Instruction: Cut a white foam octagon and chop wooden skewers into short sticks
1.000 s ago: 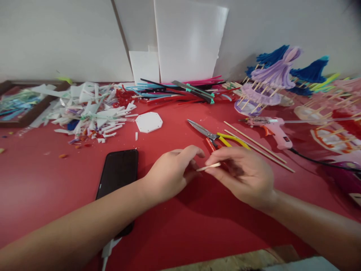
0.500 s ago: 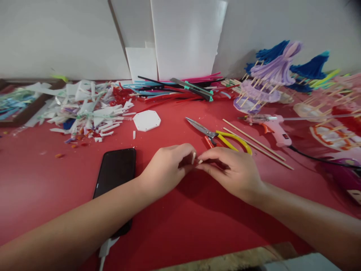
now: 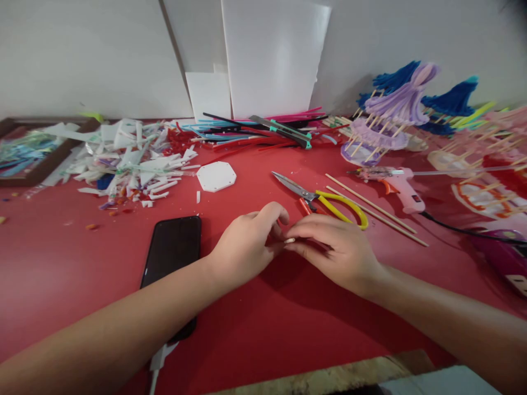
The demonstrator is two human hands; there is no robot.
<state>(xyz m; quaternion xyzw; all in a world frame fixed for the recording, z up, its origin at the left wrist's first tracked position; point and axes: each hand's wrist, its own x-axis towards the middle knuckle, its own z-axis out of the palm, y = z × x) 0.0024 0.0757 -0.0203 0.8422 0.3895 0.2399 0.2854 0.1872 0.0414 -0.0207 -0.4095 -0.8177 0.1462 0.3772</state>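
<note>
At the middle of the red table, my left hand (image 3: 245, 238) and my right hand (image 3: 335, 247) meet at the fingertips. A short pale wooden stick piece (image 3: 290, 240) shows between them, pinched by the thumb and finger of my right hand. My left fingers are curled right beside the piece; whether something lies inside them is hidden. Just beyond my right hand lie scissors (image 3: 304, 193) with yellow handles, partly covered by that hand, and two thin wooden sticks (image 3: 373, 202). A white eight-sided plate (image 3: 216, 176) with small holes lies beyond my left hand.
A black phone (image 3: 173, 247) lies under my left forearm. White scraps (image 3: 135, 159) heap at the back left. Behind are coloured pipe cleaners (image 3: 234, 131) with a cutter knife (image 3: 284, 131) on top. A pink glue gun (image 3: 405, 189) and a purple tasselled model (image 3: 379, 129) stand right.
The upright stick piece at my left fingers no longer shows. My left index finger has lifted and curled, and my right fingertips now hold a small piece against the left ones.
</note>
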